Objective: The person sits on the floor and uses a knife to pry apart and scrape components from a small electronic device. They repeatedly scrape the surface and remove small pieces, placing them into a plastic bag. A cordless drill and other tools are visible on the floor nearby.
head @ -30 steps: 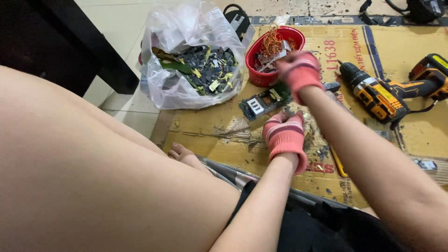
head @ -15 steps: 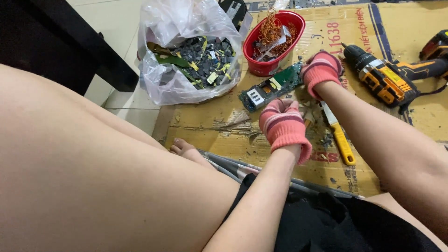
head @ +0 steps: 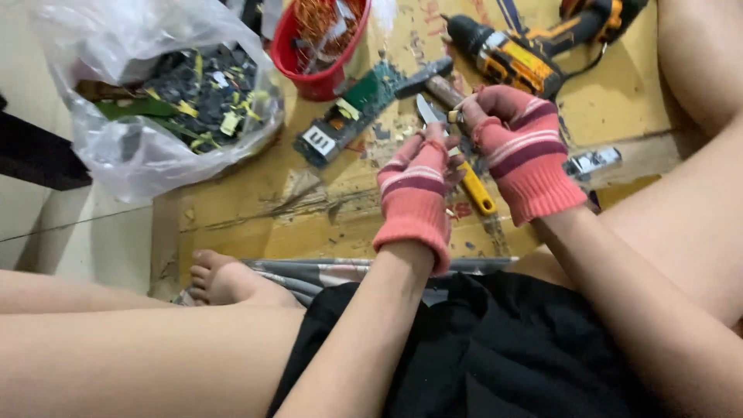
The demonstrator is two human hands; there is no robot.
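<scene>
The person sits on the floor over a sheet of cardboard (head: 232, 209) littered with scraps, and the risks run from the big things down to the tiny one. At ten o'clock a plastic bag (head: 139, 147) slumps open, full of dark components; a knock from a knee or foot (head: 224, 279) could spill it across the tiles. At twelve o'clock a red bowl (head: 317, 77) of copper wire stands close to a green circuit board (head: 348, 116), and at one o'clock a yellow drill (head: 518, 58) lies on its side, its cable trailing where an arm could snag it. A knife with a yellow handle (head: 476, 190) lies with its blade pointing up toward the hands, directly beneath them: a hand dropping to the cardboard could well meet the edge. The left hand (head: 418, 193) and right hand (head: 526, 155), both in pink striped gloves, meet at centre, fingers pinched together on a small part (head: 457, 116), too small to identify. Judging from that fingertip hold through thick knit, the part could slip, fall among the debris below and be hard to find, or land near the blade.
</scene>
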